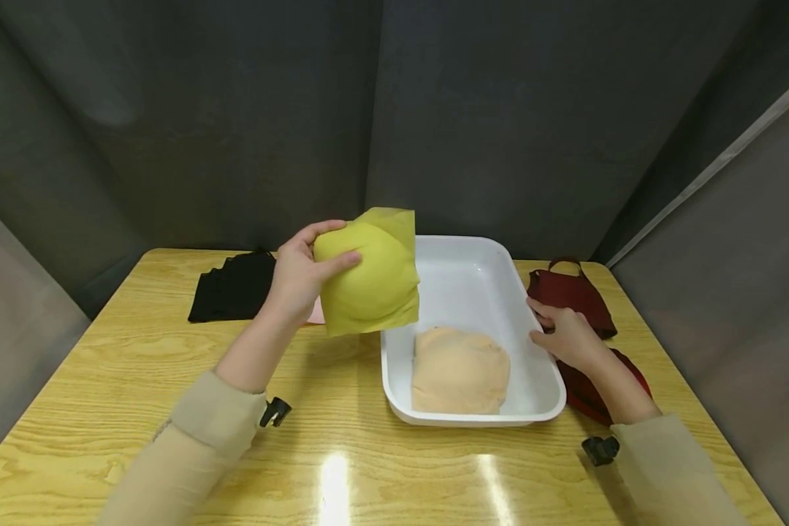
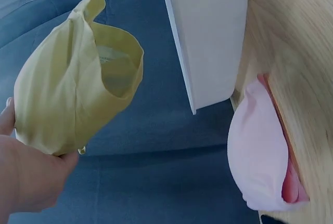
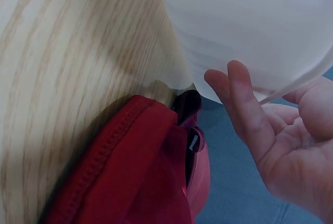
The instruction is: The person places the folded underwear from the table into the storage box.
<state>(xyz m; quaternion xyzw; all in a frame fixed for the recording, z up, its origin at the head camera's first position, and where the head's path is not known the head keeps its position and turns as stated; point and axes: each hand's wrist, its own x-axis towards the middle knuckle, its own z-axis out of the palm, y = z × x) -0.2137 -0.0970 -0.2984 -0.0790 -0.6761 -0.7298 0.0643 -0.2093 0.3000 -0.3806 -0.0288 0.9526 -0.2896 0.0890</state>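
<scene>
Raised over the left part of the white tray (image 1: 456,285) is a folded yellow bra (image 1: 375,274), with a rounded moulded cup facing up. My left hand (image 1: 299,274) grips it by its left side, thumb across the top. In the left wrist view the yellow bra (image 2: 73,89) shows its open fold and a strap-like loop. My right hand (image 1: 568,336) holds the tray's right rim; the right wrist view has fingers (image 3: 242,86) along the outer wall and the thumb over the rim. Inside the tray, at its near end, lies a folded beige bra (image 1: 460,372).
Right of the tray lie two dark red bras, one farther back (image 1: 581,296) and one nearer (image 1: 588,394), partly under my right arm. A folded black garment (image 1: 233,288) rests at the back left. Beside it sits a pink bra (image 2: 257,151). Grey curtains (image 1: 237,124) surround the wooden table (image 1: 171,380).
</scene>
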